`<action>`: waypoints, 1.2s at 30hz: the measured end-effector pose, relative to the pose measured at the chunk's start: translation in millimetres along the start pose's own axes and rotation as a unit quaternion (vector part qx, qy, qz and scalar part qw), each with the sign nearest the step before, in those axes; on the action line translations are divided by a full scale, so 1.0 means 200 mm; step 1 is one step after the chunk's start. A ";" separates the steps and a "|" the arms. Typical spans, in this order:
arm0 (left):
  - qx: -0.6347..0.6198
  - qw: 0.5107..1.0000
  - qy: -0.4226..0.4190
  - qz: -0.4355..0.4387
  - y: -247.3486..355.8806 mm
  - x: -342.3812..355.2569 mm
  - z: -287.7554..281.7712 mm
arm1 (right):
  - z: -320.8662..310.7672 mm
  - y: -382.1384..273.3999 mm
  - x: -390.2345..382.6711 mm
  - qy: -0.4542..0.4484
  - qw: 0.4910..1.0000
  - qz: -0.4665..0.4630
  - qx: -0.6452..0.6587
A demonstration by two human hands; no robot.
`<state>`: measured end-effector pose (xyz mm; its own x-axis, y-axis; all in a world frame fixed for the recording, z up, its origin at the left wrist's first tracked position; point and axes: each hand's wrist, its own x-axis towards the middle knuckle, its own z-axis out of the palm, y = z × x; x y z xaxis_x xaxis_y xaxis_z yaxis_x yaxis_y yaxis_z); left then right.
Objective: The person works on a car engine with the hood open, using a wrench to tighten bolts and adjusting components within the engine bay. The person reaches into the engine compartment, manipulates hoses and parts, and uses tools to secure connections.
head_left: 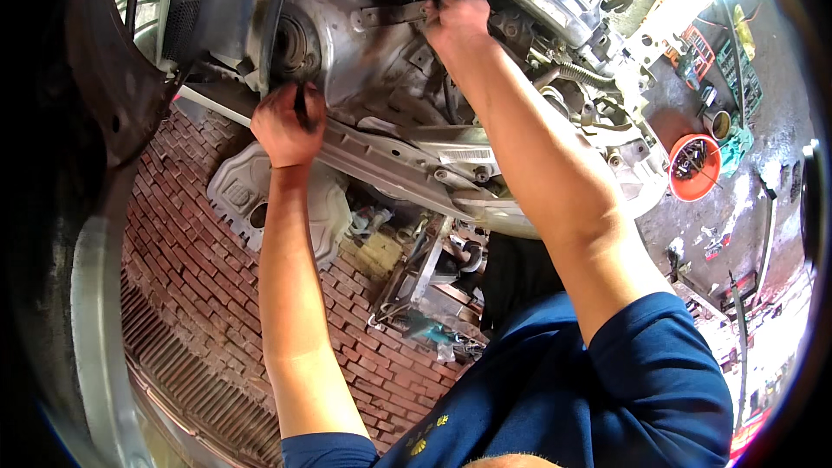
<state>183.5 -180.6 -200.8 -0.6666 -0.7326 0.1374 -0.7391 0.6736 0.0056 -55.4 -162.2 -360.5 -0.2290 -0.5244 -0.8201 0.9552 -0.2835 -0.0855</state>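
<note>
In the car's engine bay, my left hand (288, 126) is closed, with something dark I cannot make out at its fingers, just below the round hub in the pale metal strut tower (355, 43). My right hand (457, 16) reaches up to the end of a flat bracket (390, 14) by some dark fittings, its fingers curled, what they grip hidden. A silver engine cover (537, 0) lies above right of it. A long metal rail (381, 156) runs beneath both hands.
A grey cast panel (243, 191) lies on red bricks (191, 260) below. At right on the floor are an orange bowl of small parts (693, 166), tool cases (738, 74) and bars (764, 243). A dark body panel (117, 95) edges the left. A metal cart (425, 295) stands below.
</note>
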 end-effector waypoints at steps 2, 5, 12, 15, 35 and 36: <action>-0.023 1.000 -0.009 -0.015 0.00 -0.01 -0.02 | -0.06 0.00 0.00 0.024 0.999 0.019 0.011; -0.001 1.000 0.010 -0.001 -0.02 -0.04 -0.06 | -0.12 -0.03 0.00 0.101 0.990 0.023 0.099; 0.015 1.000 -0.002 -0.009 -0.03 -0.03 -0.06 | -0.28 -0.07 0.24 0.156 0.988 -0.002 0.021; -0.017 1.000 0.009 0.006 0.04 0.07 0.06 | -0.32 -0.14 0.41 0.152 0.981 -0.116 -0.026; -0.011 1.000 -0.012 -0.012 0.00 -0.01 -0.03 | -0.10 0.03 0.03 0.058 0.992 -0.099 -0.045; -0.012 1.000 -0.011 -0.012 0.00 0.00 -0.03 | -0.10 0.03 0.04 0.058 0.992 -0.100 -0.046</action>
<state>184.7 -179.9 -194.9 -0.6504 -0.7509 0.1145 -0.7531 0.6571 0.0317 -47.6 -151.8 -379.3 -0.3975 -0.3677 -0.8407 0.9071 -0.2956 -0.2997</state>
